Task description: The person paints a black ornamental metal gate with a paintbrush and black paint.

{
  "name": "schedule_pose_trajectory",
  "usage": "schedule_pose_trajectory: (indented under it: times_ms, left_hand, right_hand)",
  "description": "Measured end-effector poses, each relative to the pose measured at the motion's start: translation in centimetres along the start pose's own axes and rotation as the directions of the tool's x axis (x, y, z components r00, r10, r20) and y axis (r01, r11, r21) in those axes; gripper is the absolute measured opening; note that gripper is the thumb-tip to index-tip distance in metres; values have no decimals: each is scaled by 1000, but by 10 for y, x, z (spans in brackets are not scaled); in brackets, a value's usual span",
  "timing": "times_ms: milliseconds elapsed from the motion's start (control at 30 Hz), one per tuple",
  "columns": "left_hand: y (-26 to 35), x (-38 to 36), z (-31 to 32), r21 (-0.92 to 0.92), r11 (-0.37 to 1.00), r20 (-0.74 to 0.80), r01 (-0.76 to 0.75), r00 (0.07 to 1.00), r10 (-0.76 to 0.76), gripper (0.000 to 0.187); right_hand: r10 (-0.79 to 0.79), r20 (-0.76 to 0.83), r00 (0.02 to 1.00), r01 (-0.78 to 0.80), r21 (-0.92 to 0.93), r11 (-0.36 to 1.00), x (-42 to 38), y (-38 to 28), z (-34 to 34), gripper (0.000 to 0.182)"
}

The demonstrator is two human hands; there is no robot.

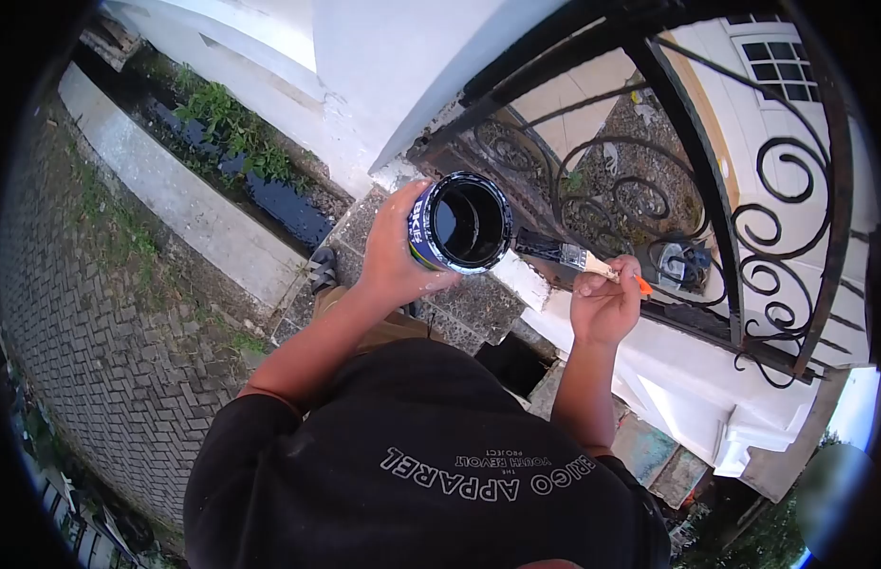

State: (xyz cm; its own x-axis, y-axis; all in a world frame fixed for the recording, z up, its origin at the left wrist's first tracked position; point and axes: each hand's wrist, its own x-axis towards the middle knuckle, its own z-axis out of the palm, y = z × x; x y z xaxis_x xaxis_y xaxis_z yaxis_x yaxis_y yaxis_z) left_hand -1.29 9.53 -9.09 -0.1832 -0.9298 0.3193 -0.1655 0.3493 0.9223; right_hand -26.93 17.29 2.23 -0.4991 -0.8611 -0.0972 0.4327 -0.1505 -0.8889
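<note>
My left hand [395,248] is wrapped round the side of a paint can [423,228], whose open top faces me. Black paint coats its rim and shows inside. In my right hand [605,305] a paintbrush [575,257] is pinched by its handle, which has an orange end. The brush's bristles are black with paint and lie just right of the can's rim. Behind both hands stands a black wrought-iron gate [692,123] with scrollwork.
A white wall [364,76] rises ahead. To the left, a drainage ditch [279,204] with dark water and plants runs beside a concrete kerb [165,171] and a paved road [127,360]. A clear plastic container [676,264] sits behind the gate's bars.
</note>
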Motion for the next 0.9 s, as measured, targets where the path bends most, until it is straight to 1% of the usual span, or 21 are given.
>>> schedule_pose_trajectory:
  times_ms: [33,100,133,167,233,300,367,400,433,467,500,533,567,600,633,667,700,767,800,833,900]
  left_hand:
    - [-5,4,-4,-9,1000,-7,1,1000,-1,109]
    - [-16,12,-10,-58,998,10,28,1000,-27,108]
    - [-21,17,-14,0,1000,30,-11,999,11,113]
    - [-31,20,-17,-6,1000,19,-14,1000,14,113]
    - [-51,20,-18,-34,998,-34,-43,999,42,114]
    - [-72,17,-23,12,999,-32,-41,999,42,116]
    - [-100,8,-20,-61,997,-64,50,996,-54,117]
    - [-114,3,-18,-87,995,-84,59,994,-66,118]
    - [-122,-1,-21,-120,987,-70,104,991,-113,117]
    - [-129,-4,-18,-203,973,-121,107,984,-134,116]
    - [-136,-7,-14,-284,953,-167,103,974,-155,115]
    - [-137,-4,-17,-195,980,-160,45,984,-77,118]
    - [-148,-14,-17,-212,973,-165,89,978,-125,118]
    - [-160,-22,-18,-186,979,-172,81,978,-113,119]
    - [-170,-30,-18,-169,982,-182,81,977,-111,119]
    - [-179,-36,-19,-160,984,-165,80,980,-107,119]
    - [-187,-41,-20,-190,978,-157,90,980,-120,120]
    - [-197,-51,-20,-224,968,-140,113,979,-147,122]
    - [-199,-54,-19,-260,956,-152,139,971,-183,123]
    - [-199,-58,-17,-298,940,-162,167,961,-223,124]
    - [-201,-64,-17,-345,920,-171,187,951,-258,125]
  right_hand:
    - [-3,4,1000,3,-10,1000,3,4,4,18]
    - [107,20,994,-109,164,980,12,14,9,21]
    - [113,-19,993,-108,190,976,17,20,13,24]
    - [109,-10,994,-106,182,978,23,28,16,24]
    - [-41,-158,987,52,66,996,32,45,29,26]
    - [-86,-127,988,99,98,990,46,67,34,27]
    - [-357,-46,933,350,-124,929,68,102,29,27]
    - [-437,48,898,440,-108,892,81,121,21,25]
    - [-446,38,894,448,-80,891,91,145,10,25]
    - [-550,135,824,567,-209,797,102,171,0,25]
    - [-629,239,739,672,-320,668,112,195,-5,26]
    - [-647,211,732,679,-294,672,121,213,-6,26]
    - [-707,303,639,758,-405,511,130,231,-8,28]
    - [-731,402,551,800,-504,326,137,246,-10,32]
    - [-716,513,474,807,-578,121,143,255,-6,36]
    - [-765,523,375,818,-575,8,153,263,-1,40]
    - [-770,511,383,809,-588,12,163,274,2,40]
    - [-803,504,318,843,-538,-3,177,291,3,29]
    - [-765,514,387,810,-586,16,179,295,2,29]
    - [-760,517,394,805,-593,14,183,298,1,29]
    - [-754,553,354,783,-617,-85,192,301,4,29]
